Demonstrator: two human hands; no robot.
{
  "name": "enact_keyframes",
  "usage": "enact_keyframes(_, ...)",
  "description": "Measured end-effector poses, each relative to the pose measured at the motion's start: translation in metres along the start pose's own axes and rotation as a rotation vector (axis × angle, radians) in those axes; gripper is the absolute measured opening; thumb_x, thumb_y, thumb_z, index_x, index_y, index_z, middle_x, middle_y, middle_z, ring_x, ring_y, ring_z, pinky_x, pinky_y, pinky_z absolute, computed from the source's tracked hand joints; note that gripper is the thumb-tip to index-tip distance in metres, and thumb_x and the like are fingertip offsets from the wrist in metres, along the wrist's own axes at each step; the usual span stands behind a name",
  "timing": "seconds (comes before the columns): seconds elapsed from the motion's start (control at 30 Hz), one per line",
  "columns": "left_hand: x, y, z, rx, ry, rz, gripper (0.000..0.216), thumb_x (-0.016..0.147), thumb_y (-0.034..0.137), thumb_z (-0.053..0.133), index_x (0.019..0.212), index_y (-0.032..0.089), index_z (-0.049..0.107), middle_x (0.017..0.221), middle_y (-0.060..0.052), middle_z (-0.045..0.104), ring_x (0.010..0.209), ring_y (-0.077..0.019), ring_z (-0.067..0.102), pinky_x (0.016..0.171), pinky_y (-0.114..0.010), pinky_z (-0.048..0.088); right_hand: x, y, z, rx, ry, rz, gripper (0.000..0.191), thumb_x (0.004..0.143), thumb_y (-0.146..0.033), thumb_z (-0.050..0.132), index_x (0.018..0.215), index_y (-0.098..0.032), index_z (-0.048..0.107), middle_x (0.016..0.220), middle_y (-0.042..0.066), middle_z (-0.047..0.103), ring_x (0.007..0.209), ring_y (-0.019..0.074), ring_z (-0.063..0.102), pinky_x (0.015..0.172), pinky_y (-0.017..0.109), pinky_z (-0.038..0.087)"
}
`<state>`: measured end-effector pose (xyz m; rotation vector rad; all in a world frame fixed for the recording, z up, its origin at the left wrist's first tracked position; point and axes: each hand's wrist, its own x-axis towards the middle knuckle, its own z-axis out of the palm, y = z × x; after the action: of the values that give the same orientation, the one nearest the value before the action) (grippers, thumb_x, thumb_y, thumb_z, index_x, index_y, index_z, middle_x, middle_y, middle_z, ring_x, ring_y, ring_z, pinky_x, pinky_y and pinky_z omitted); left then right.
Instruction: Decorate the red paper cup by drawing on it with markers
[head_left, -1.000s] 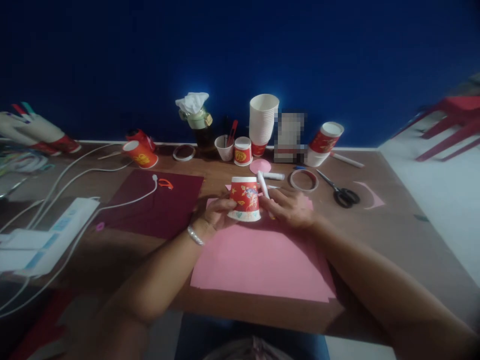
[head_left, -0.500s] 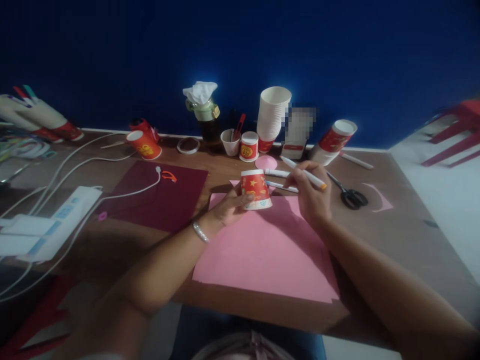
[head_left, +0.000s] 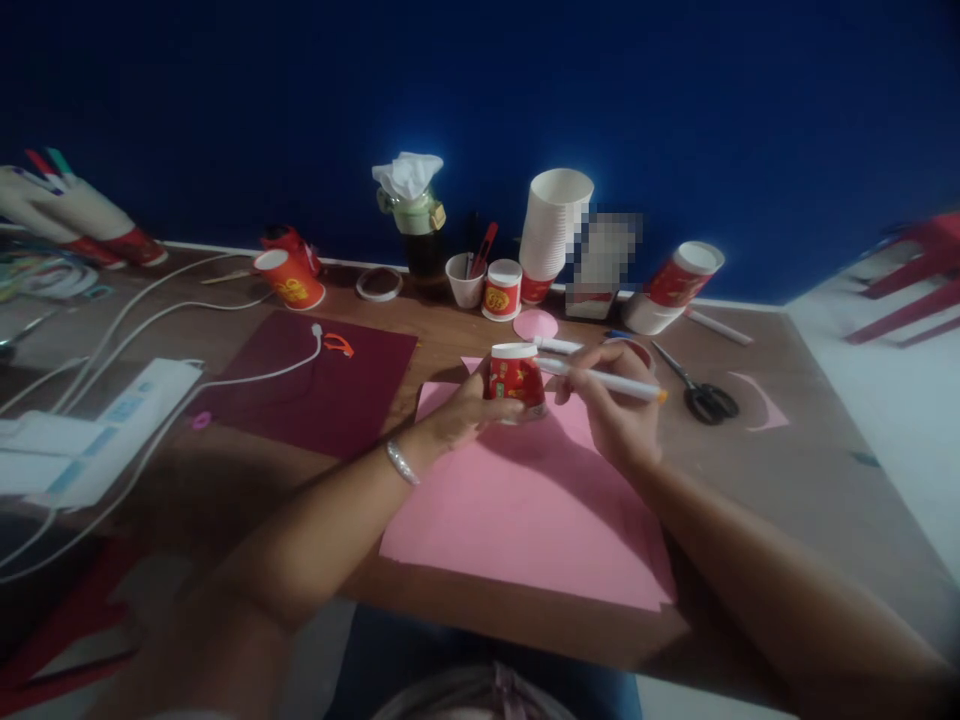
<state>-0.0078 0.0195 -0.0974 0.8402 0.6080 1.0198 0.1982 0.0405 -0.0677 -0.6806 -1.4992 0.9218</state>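
Note:
My left hand (head_left: 469, 410) is closed around a red and white paper cup (head_left: 517, 375), held upside down above a sheet of pink paper (head_left: 517, 510). Gold figures show on the cup's red side, and my thumb lies across its lower part. In my right hand (head_left: 619, 410) is a white marker (head_left: 611, 383) with an orange end, its tip pointing left close to the cup's right side. Whether the tip touches the cup I cannot tell. Another white marker (head_left: 559, 345) and a pink paper disc (head_left: 535, 324) lie just behind the cup.
Black scissors (head_left: 709, 402) and a pink scrap (head_left: 769, 405) lie to the right. Behind stand a tall cup stack (head_left: 555, 225), a jar (head_left: 420, 240) with tissue and a blurred-out phone. At left are a dark red sheet (head_left: 315, 390), a power strip (head_left: 127, 430) and white cables.
The cup has turned in my left hand, so the drawn heart near its rim no longer shows. My right hand has lowered the marker and brought its tip next to the cup.

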Motion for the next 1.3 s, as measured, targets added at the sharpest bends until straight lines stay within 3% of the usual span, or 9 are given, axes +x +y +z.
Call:
enact_keyframes(0.17,0.003,-0.008,-0.004,-0.011,0.064,-0.006,0.077,0.069,0.024,0.103,0.136,0.022,0.066,0.137,-0.014,0.077,0.129,-0.0350,0.073,0.106,-0.049,0.062,-0.005,-0.014,-0.008,-0.263,-0.028,-0.199,0.011,0.103,-0.029,0.075,0.099,-0.026,0.066,0.081,-0.001,0.072,0.072,0.0176,0.071,0.066,0.032,0.057)
enact_keyframes(0.4,0.001,-0.004,0.002,0.045,0.099,-0.035,0.082,0.068,0.024,0.105,0.140,0.027,0.064,0.130,-0.010,0.077,0.122,-0.0330,0.076,0.104,-0.051,0.064,-0.006,-0.020,-0.007,-0.516,-0.153,-0.375,0.008,0.102,-0.019,0.067,0.103,-0.027,0.065,0.086,0.001,0.078,0.077,0.0180,0.078,0.069,0.030,0.063)
enact_keyframes(0.53,0.001,0.001,0.009,0.080,0.101,-0.039,0.082,0.068,0.029,0.106,0.139,0.027,0.065,0.135,-0.011,0.075,0.127,-0.0344,0.074,0.107,-0.051,0.062,-0.009,-0.020,-0.004,-0.580,-0.162,-0.362,0.006,0.102,-0.023,0.069,0.104,-0.028,0.067,0.088,0.001,0.080,0.077,0.0202,0.080,0.068,0.031,0.065)
enact_keyframes(0.67,0.000,0.003,0.011,0.091,0.107,-0.051,0.080,0.067,0.024,0.106,0.137,0.027,0.066,0.131,-0.009,0.076,0.127,-0.0327,0.073,0.113,-0.052,0.058,-0.010,-0.016,-0.004,-0.627,-0.141,-0.365,0.002,0.104,-0.029,0.069,0.103,-0.030,0.067,0.087,0.001,0.081,0.077,0.0205,0.080,0.066,0.032,0.065)
enact_keyframes(0.83,0.000,0.003,0.010,0.098,0.111,-0.052,0.078,0.066,0.025,0.106,0.132,0.025,0.065,0.127,-0.009,0.076,0.124,-0.0325,0.074,0.107,-0.051,0.061,-0.013,-0.015,-0.001,-0.620,-0.144,-0.388,0.004,0.104,-0.028,0.070,0.104,-0.030,0.067,0.087,0.000,0.081,0.078,0.0201,0.081,0.067,0.031,0.064)
enact_keyframes(1.0,0.002,0.001,0.006,0.097,0.062,-0.049,0.080,0.068,0.025,0.105,0.136,0.026,0.063,0.136,-0.012,0.073,0.126,-0.0339,0.073,0.103,-0.049,0.063,-0.015,-0.015,-0.001,-0.601,-0.144,-0.353,0.007,0.101,-0.026,0.073,0.104,-0.031,0.068,0.089,0.000,0.081,0.080,0.0200,0.081,0.070,0.031,0.064)
enact_keyframes(1.3,0.002,0.000,0.004,0.147,0.078,-0.029,0.077,0.070,0.032,0.105,0.133,0.025,0.060,0.124,-0.008,0.073,0.115,-0.0297,0.074,0.100,-0.050,0.062,-0.015,-0.014,0.000,-0.633,-0.161,-0.372,0.006,0.103,-0.029,0.074,0.105,-0.030,0.068,0.089,0.001,0.080,0.080,0.0201,0.080,0.068,0.031,0.063)
